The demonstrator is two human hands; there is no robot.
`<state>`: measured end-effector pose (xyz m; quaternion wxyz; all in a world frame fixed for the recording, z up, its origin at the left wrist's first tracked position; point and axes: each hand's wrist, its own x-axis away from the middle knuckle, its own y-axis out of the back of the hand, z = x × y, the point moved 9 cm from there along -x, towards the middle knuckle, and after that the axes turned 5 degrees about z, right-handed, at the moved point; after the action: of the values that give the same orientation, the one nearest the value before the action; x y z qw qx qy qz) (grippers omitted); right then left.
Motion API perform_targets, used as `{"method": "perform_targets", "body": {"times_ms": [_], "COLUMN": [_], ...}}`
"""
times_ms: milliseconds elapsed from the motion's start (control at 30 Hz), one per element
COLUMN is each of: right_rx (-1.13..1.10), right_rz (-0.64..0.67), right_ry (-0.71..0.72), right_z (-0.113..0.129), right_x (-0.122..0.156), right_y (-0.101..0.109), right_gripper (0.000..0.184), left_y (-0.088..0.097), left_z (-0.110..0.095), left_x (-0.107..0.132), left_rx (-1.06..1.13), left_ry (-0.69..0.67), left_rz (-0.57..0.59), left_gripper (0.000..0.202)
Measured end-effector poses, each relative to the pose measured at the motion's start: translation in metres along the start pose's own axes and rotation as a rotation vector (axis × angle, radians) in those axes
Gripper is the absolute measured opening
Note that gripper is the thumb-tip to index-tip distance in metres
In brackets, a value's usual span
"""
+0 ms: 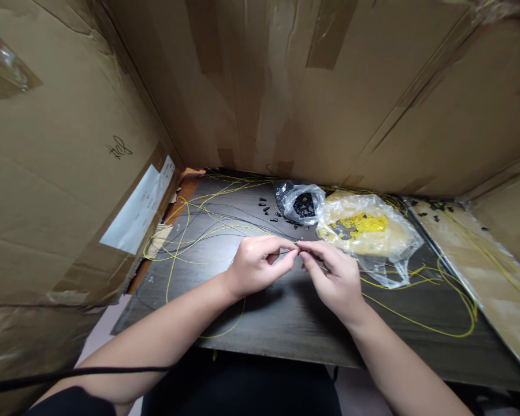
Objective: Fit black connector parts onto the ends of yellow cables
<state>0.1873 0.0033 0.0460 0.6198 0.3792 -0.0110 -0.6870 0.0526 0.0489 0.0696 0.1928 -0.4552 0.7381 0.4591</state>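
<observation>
Both hands meet over the middle of a dark wooden table (286, 318). My left hand (255, 266) is closed, pinching a thin wire between thumb and fingertips. My right hand (331, 274) is closed in a pinch on a tiny dark part at the wire's end, fingertip to fingertip with the left. Thin yellow wires (190, 231) loop over the table to the left and right, mixed with thin black wires (225, 222). Small black parts (266, 209) lie scattered behind the hands.
A clear bag of black parts (299, 202) and a clear bag holding yellow material (366, 228) lie at the back. Cardboard walls (69, 173) close in the left, back and right. A cardboard sheet (481, 266) lies at the right.
</observation>
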Motion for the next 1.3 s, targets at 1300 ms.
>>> {"method": "perform_targets", "body": {"times_ms": [1300], "right_rx": [-0.456], "right_rz": [0.057], "right_ry": [-0.333], "right_z": [-0.037], "right_x": [0.008], "right_y": [-0.023], "right_gripper": [0.022], "left_y": [-0.008], "left_z": [-0.02], "left_x": [0.012], "left_rx": [-0.607], "left_ry": [-0.299], "left_rz": [0.038], "left_gripper": [0.008]}}
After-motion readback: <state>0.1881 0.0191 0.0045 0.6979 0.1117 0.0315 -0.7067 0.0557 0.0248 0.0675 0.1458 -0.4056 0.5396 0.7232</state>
